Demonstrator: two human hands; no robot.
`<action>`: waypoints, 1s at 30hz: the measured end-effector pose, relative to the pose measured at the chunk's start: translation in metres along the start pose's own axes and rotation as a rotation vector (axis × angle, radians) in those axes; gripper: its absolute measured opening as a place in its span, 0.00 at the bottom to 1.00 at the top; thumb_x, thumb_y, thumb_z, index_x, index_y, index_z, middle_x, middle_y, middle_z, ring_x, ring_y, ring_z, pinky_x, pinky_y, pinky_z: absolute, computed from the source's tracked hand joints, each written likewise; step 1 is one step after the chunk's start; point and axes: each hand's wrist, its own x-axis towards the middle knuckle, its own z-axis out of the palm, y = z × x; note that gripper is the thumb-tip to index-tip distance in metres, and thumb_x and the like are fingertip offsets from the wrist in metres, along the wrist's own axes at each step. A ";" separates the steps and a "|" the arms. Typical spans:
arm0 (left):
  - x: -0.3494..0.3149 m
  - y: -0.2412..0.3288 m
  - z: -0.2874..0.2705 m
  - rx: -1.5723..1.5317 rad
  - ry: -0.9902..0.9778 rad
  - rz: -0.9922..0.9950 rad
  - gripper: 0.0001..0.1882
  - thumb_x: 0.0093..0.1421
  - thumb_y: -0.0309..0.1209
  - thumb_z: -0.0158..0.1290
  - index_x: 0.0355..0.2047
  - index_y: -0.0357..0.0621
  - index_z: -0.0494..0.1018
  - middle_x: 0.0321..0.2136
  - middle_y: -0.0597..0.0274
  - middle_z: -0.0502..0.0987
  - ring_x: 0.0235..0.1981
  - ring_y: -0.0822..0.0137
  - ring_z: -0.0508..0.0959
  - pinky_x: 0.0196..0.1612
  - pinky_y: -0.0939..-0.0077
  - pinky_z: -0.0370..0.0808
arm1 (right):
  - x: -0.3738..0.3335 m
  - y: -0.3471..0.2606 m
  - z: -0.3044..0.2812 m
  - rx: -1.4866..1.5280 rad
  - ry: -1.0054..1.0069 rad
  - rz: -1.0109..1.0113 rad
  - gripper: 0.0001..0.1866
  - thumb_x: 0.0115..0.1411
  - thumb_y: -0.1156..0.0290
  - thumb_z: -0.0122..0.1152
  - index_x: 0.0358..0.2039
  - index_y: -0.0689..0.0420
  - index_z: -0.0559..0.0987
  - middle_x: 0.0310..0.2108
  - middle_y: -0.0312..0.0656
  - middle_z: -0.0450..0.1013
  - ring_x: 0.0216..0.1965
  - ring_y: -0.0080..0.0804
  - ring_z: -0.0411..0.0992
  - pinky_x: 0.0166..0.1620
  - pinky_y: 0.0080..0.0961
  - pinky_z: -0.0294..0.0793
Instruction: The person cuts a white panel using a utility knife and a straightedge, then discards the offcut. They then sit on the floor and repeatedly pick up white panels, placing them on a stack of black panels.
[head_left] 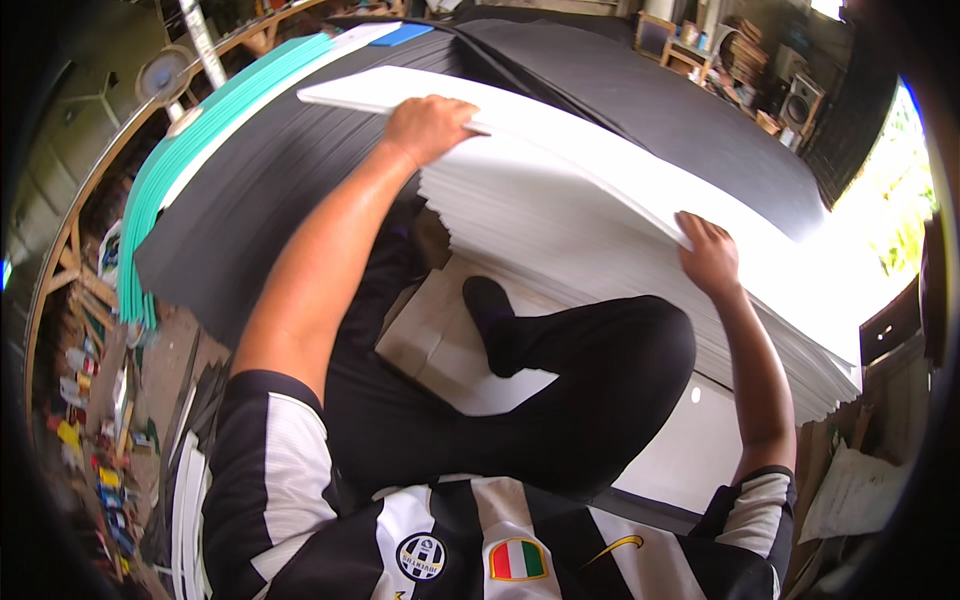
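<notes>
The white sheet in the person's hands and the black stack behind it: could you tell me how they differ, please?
The white sheet is a single board lifted at a tilt, gripped by the left hand and right hand; the black stack is many sheets lying untouched. The white sheet is bright; the black stack is dark with teal sheets at its edge. Both are large, thin, flat panels.

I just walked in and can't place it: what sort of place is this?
Probably a workshop or storeroom for sheet material. Both hands, left hand and right hand, grip a white sheet atop a white stack, beside black sheets and teal sheets.
</notes>
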 end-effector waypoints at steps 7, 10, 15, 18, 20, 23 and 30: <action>-0.104 -0.086 -0.127 0.201 0.166 -0.011 0.20 0.63 0.56 0.58 0.44 0.58 0.82 0.35 0.65 0.86 0.36 0.54 0.86 0.36 0.60 0.83 | -0.061 0.036 -0.049 0.082 0.010 0.091 0.30 0.54 0.79 0.63 0.59 0.49 0.78 0.56 0.41 0.79 0.56 0.43 0.78 0.58 0.40 0.78; -0.160 -0.118 -0.167 0.280 0.146 -0.074 0.19 0.63 0.54 0.60 0.46 0.59 0.83 0.38 0.65 0.87 0.37 0.55 0.86 0.38 0.59 0.83 | -0.050 0.039 -0.057 0.102 -0.053 0.139 0.33 0.54 0.85 0.58 0.61 0.48 0.78 0.57 0.43 0.79 0.58 0.45 0.77 0.59 0.41 0.78; -0.252 -0.122 -0.198 0.228 -0.070 -0.212 0.20 0.61 0.45 0.61 0.53 0.61 0.81 0.38 0.64 0.86 0.40 0.56 0.85 0.42 0.59 0.81 | 0.040 0.020 -0.060 0.219 -0.015 0.002 0.39 0.51 0.93 0.50 0.62 0.50 0.78 0.61 0.47 0.76 0.62 0.49 0.73 0.65 0.40 0.73; -0.310 -0.112 -0.201 0.141 -0.209 -0.360 0.25 0.59 0.37 0.60 0.59 0.60 0.77 0.38 0.62 0.83 0.40 0.53 0.83 0.41 0.58 0.80 | 0.116 -0.018 -0.054 0.191 0.080 -0.103 0.38 0.54 0.88 0.51 0.62 0.38 0.78 0.60 0.42 0.77 0.59 0.49 0.76 0.60 0.40 0.78; -0.349 -0.108 -0.199 0.148 -0.216 -0.362 0.27 0.58 0.35 0.58 0.60 0.57 0.75 0.41 0.59 0.81 0.42 0.52 0.82 0.42 0.58 0.80 | 0.172 -0.051 -0.047 0.181 0.098 -0.120 0.37 0.55 0.86 0.52 0.62 0.36 0.78 0.60 0.40 0.77 0.58 0.47 0.77 0.59 0.40 0.79; -0.404 -0.105 -0.183 0.040 -0.112 -0.489 0.30 0.55 0.31 0.58 0.61 0.52 0.72 0.51 0.53 0.78 0.51 0.46 0.79 0.51 0.55 0.80 | 0.254 -0.098 -0.026 0.127 0.117 -0.243 0.45 0.49 0.91 0.48 0.64 0.35 0.77 0.62 0.38 0.76 0.60 0.43 0.77 0.60 0.36 0.79; -0.427 -0.102 -0.139 -0.140 -0.130 -0.705 0.35 0.60 0.22 0.54 0.70 0.51 0.66 0.66 0.46 0.71 0.64 0.42 0.73 0.64 0.54 0.73 | 0.418 -0.161 0.034 -0.029 0.225 -0.111 0.37 0.63 0.80 0.50 0.65 0.23 0.75 0.66 0.29 0.72 0.65 0.35 0.72 0.69 0.36 0.70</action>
